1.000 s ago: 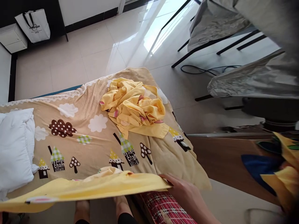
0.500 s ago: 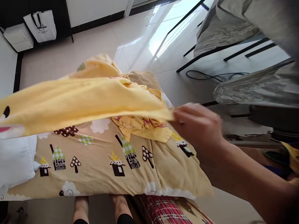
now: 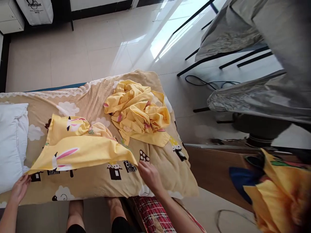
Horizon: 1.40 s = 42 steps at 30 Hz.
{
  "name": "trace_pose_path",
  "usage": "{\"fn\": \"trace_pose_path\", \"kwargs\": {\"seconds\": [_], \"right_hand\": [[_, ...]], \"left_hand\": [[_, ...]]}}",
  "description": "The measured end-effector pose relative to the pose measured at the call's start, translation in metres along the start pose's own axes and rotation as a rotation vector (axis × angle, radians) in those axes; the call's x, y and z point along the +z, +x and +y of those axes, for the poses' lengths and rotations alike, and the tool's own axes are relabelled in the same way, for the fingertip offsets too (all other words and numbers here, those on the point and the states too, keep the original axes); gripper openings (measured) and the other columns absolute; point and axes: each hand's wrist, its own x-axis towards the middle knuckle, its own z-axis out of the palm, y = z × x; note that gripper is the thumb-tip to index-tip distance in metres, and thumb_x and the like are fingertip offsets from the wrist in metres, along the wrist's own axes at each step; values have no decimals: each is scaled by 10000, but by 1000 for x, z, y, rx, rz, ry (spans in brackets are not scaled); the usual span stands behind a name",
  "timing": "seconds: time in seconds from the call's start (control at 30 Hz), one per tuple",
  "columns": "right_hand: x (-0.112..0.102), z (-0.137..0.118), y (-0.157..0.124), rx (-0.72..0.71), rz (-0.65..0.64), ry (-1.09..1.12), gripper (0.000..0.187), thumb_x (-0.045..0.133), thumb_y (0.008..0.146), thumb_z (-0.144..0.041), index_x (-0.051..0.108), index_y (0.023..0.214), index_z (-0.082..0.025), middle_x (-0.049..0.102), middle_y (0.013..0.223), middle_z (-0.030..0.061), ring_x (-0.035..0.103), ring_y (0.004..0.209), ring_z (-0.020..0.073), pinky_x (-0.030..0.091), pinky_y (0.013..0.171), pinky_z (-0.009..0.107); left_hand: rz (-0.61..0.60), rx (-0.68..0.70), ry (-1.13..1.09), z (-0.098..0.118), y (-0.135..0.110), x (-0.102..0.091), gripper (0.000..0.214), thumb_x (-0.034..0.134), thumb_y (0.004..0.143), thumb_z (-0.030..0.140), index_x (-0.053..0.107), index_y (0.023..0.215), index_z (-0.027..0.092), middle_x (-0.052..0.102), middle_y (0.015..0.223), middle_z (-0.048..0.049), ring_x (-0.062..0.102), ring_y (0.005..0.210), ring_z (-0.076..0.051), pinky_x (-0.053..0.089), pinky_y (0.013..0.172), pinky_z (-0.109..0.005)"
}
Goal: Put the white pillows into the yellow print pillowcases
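Note:
A yellow cloth with a white rabbit print (image 3: 92, 150) is stretched low over the bed, its near edge pulled fairly straight. At its left corner, my left hand (image 3: 21, 187) pinches the fabric between thumb and fingers. The right corner is gripped by my right hand (image 3: 150, 174). The cloth's far part lies bunched, so its full shape is hidden. Beyond my right hand rests a crumpled heap of matching yellow fabric (image 3: 136, 110). Both lie on a beige bedspread (image 3: 155, 181) printed with sheep, mushrooms and little houses.
Folded white bedding (image 3: 12, 142) lies at the left. A red plaid cloth (image 3: 155, 213) is below the bed's near edge. To the right stand a grey-covered ironing board or rack (image 3: 243, 94), a cable (image 3: 204, 81) and more yellow cloth (image 3: 279, 197).
The yellow cloth has come down from a raised, blurred sweep toward the bed. My right hand has moved left and down, and my left hand has come into view.

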Motion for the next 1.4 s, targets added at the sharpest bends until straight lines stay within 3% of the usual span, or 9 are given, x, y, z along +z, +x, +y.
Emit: {"fn": "trace_pose_path", "kwargs": {"seconds": [0.2,0.37,0.53,0.73,0.93,1.07,1.17,1.27,1.4], "right_hand": [[44,6,-77,120,-365,130,292,514,780,-38,737,779,-226,709,772,73,659,814,226,456,776,331],[50,10,-72,370,-413,267,270,545,671,-63,750,766,-211,741,810,97,694,846,275,507,809,401],[87,-14,17,487,-260,466,380,438,830,-246,725,1070,-175,743,1062,133,696,978,232,553,838,361],[135,-96,119,378,-202,517,449,486,878,-301,581,1292,-155,706,1120,138,669,944,239,531,807,354],[121,-174,74,-45,-271,397,334,438,871,-121,664,1111,-171,684,1057,153,588,1030,275,414,955,416],[119,-171,5,-300,-322,341,547,567,763,-111,589,1301,-210,636,1256,136,540,1164,277,395,983,404],[127,-148,-19,-280,-252,245,498,574,746,-106,626,1231,-208,629,1275,124,556,1145,262,409,961,392],[130,-136,-11,-108,-166,223,346,509,862,-169,627,1187,-187,641,1172,135,572,1072,252,423,928,387],[124,-149,28,-65,-17,206,567,634,831,-352,505,1351,-166,590,1233,172,530,1115,311,405,934,432]], "left_hand": [[108,-94,292,-62,5,-54,108,709,668,164,658,762,181,733,761,-67,715,862,-241,483,623,-267],[202,169,828,-55,-9,-38,73,615,556,232,562,606,231,661,691,-76,629,1072,-445,481,889,-577],[66,380,759,-71,-15,51,161,521,561,203,587,704,238,670,924,-85,467,1304,-386,276,1153,-569],[-371,184,461,-127,-18,196,103,652,693,226,688,784,193,724,887,-93,675,965,-256,507,921,-393],[-493,-82,-56,-144,-32,279,150,573,826,274,668,862,164,719,959,-117,691,896,-202,529,859,-369],[-498,-89,-310,-128,-48,279,137,585,841,295,674,826,193,723,870,-48,677,892,-143,501,890,-289],[-536,-98,-390,-116,-60,260,124,616,824,272,704,879,204,750,943,-59,673,987,-178,494,884,-312],[-636,-111,-419,-110,-74,239,188,662,783,252,728,956,223,757,1043,-68,659,1072,-222,490,919,-367],[-782,-125,-354,-110,-100,224,308,708,741,305,732,1045,257,759,1082,-67,658,1092,-274,478,979,-478]]}}
